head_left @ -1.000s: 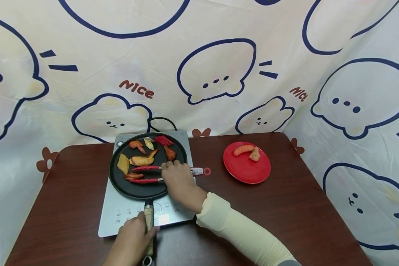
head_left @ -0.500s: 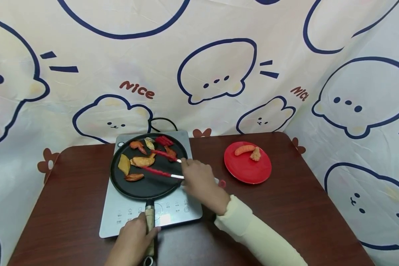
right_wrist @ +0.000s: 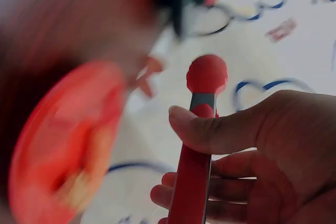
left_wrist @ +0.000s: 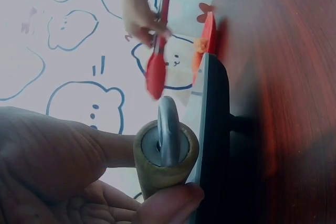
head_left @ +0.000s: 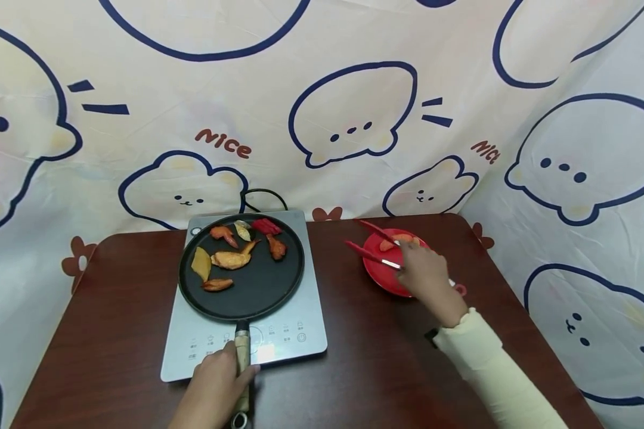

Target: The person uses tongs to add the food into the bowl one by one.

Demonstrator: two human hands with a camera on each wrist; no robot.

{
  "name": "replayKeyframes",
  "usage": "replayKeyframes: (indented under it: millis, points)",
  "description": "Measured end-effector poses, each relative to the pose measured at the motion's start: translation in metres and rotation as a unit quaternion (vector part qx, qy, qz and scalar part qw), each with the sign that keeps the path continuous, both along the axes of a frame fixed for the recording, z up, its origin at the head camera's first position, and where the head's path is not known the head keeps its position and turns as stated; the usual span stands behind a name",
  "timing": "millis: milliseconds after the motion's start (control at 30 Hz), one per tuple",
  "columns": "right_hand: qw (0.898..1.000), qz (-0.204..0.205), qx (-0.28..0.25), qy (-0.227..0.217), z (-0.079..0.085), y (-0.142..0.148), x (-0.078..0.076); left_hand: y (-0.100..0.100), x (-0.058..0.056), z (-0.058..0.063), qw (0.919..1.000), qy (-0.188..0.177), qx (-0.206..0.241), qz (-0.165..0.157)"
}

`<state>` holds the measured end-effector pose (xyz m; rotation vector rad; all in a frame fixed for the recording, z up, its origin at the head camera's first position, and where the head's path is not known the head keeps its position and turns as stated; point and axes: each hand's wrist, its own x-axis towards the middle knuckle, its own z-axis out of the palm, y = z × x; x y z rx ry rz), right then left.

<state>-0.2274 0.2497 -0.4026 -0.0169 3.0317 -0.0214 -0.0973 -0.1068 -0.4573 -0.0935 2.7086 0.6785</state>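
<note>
My left hand (head_left: 214,381) grips the wooden handle (left_wrist: 168,174) of a black frying pan (head_left: 257,295). In the pan lie a chicken drumstick (head_left: 276,246), a chicken wing (head_left: 231,259), a yellow slice (head_left: 201,264) and several other food pieces. My right hand (head_left: 425,275) holds red-tipped tongs (right_wrist: 193,182), seen also in the left wrist view, above the red plate (head_left: 381,279). The tongs' arms are spread, pointing left, with nothing between their tips. On the plate is an orange sausage (head_left: 389,244); a tan fried piece (right_wrist: 76,190) beside it shows blurred in the right wrist view.
The pan sits on a silver induction cooker (head_left: 193,351) with a black cord (head_left: 265,190) behind it. Brown tabletop (head_left: 354,351) surrounds cooker and plate. A cartoon-printed cloth (head_left: 349,185) hangs along the back and right side.
My right hand has carried the tongs from over the pan rightward to above the red plate, and their arms have spread wider. My left hand stays on the pan handle.
</note>
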Motion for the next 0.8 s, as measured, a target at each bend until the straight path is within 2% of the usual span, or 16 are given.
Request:
replayKeyframes:
  millis: [67, 200, 433, 800]
  points:
    - [1.000, -0.005, 0.019, -0.003, -0.005, 0.017, -0.004, -0.001, 0.000, 0.000, 1.0000, -0.002, -0.001, 0.001]
    - [0.998, 0.008, 0.057, 0.032, -0.013, 0.041, -0.011, -0.002, 0.000, 0.001, 1.0000, -0.006, 0.000, 0.004]
    - [0.988, 0.037, 0.119, 0.095, -0.014, 0.057, -0.026, -0.002, 0.000, 0.002, 0.9999, -0.004, 0.007, 0.007]
    - [0.982, 0.026, 0.157, 0.100, -0.016, 0.069, -0.055, 0.001, 0.000, 0.003, 0.9997, -0.016, 0.009, 0.015]
